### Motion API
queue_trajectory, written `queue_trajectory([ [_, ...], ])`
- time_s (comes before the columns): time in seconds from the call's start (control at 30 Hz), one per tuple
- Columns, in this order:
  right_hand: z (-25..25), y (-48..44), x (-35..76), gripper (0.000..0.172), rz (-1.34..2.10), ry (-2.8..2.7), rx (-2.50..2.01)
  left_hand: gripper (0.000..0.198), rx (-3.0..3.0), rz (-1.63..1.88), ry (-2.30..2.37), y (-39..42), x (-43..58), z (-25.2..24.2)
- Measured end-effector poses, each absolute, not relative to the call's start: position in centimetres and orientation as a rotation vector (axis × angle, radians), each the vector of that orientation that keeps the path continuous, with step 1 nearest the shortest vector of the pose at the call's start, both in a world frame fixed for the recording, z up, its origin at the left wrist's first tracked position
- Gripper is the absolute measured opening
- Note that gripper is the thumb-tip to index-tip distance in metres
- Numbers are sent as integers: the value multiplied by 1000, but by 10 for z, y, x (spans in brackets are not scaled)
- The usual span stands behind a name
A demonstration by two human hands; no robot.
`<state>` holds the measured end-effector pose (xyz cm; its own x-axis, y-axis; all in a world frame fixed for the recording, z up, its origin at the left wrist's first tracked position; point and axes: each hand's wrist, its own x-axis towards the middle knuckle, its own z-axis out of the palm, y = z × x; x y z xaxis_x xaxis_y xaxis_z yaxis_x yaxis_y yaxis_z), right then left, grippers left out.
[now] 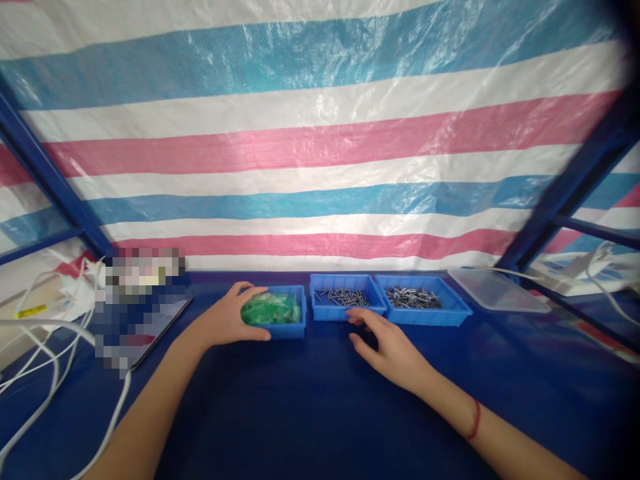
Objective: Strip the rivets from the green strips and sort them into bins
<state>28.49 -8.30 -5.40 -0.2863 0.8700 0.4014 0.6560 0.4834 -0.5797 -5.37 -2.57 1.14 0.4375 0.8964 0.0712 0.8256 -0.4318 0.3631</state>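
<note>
My left hand (231, 317) clasps the left end of a blue plastic bin (291, 330), thumb along the front wall and fingers over the back. Inside that bin lie green plastic bags (273, 310); what they hold is too small to tell. My right hand (385, 343) is at the front wall of a second blue bin (327, 312), its fingers apart and holding nothing; whether the fingertips touch the bin I cannot tell. Loose metal screws or nails (345, 297) lie in this middle bin. A third blue bin (450, 317) on the right has more small metal pieces (413, 298).
A translucent plastic lid (500, 291) lies right of the bins. A dark flat tablet-like object (163, 333), partly blurred, and white cables (55, 363) are at the left. Behind the dark blue tabletop (300, 413) hangs a striped plastic sheet (310, 153), between blue metal posts.
</note>
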Motion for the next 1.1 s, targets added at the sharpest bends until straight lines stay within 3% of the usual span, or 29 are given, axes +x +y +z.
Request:
queue_trajectory([
  [0.13, -50, -94, 279, 47, 518, -2134, -1239, 86, 2367, 360, 1509, -78, -55, 15],
  [0.27, -50, -111, 262, 107, 703, -2306, -1147, 90, 2277, 427, 1534, -123, -35, 8],
  [0.37, -48, -118, 254, 127, 858, -2227, -1139, 92, 2219, 506, 1518, -140, -10, 0],
  [0.6, -10, -113, 296, 97, 880, -1964, -966, 90, 2027, 812, 1198, -135, 47, -27],
  [0.83, 2, -110, 308, 72, 502, -1911, -938, 114, 2141, 751, 787, -104, 91, -34],
  [1.1, -6, -112, 298, 80, 473, -1914, -1080, 118, 1820, 948, 524, -91, 91, -55],
])
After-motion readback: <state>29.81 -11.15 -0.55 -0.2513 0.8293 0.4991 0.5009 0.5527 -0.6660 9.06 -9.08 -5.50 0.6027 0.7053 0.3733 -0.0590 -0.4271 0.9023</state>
